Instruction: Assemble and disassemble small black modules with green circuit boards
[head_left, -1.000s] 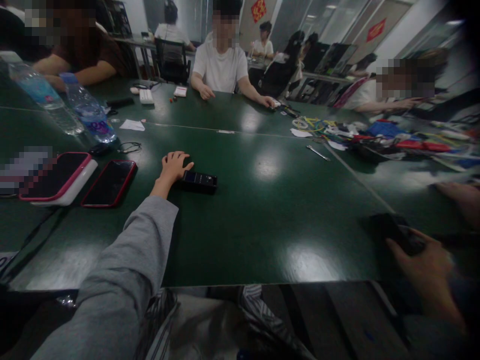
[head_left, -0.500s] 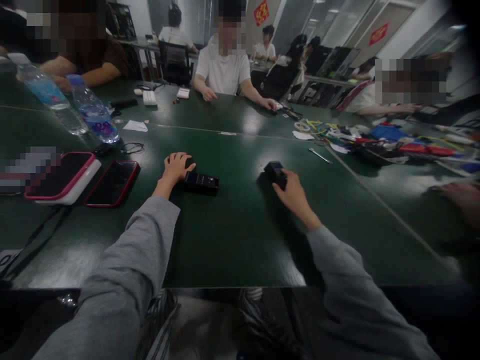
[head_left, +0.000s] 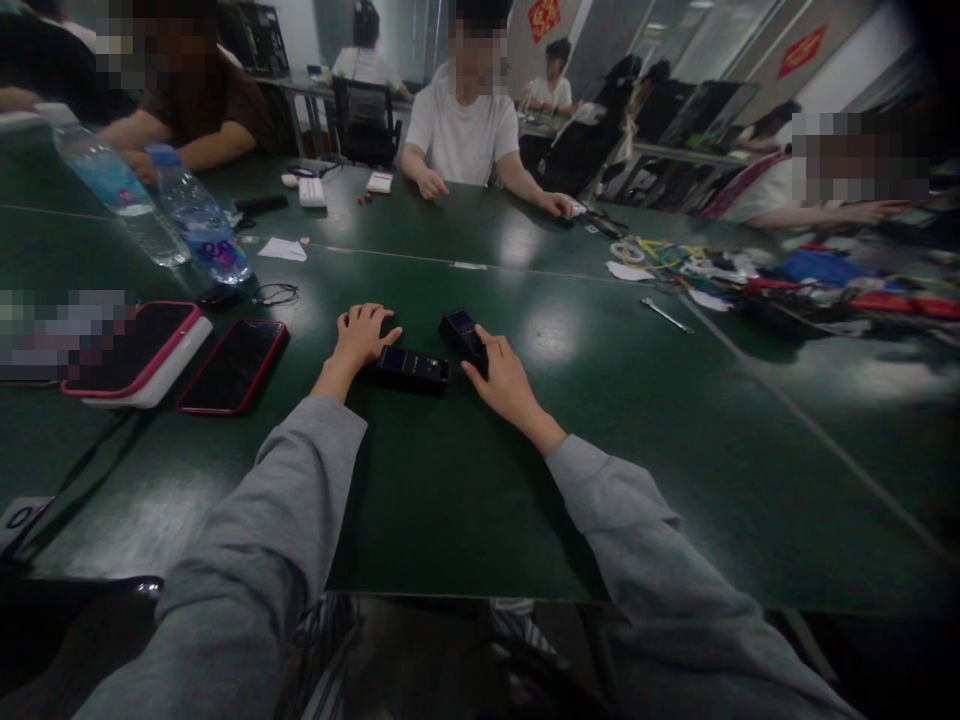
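Left hand [head_left: 363, 335]: lay flat on the desk [head_left: 480, 470], fingers spread and released, its thumb side touching the left end of a flat black device [head_left: 412, 366]; it gripped nothing.

Flat black device: lay flat on the green desk surface, between the two hands, its long side turned toward the near desk edge.

Right hand [head_left: 504, 377]: fingers closed around the near end of a second black device [head_left: 463, 336], which stood tilted, its far end raised and just beside the right end of the flat device; whether the two devices touched could not be told.

Desk: dark green and glossy. A broad bare stretch ran from the hands to the near edge, and another opened to the right of the right hand, as far as a seam line running diagonally.

Left of the left hand: a red-cased phone [head_left: 234, 365] lay face up, well apart from the hand; just beside it was a larger tablet with a pink rim [head_left: 135, 350].

Far left: two water bottles [head_left: 199, 217] stood side by side.

Far right: a metal tool [head_left: 666, 315] lay alone near a heap of coloured cables [head_left: 757, 275].

Far desk edge: a person in a white shirt [head_left: 465, 130] sat with both hands on the desk.
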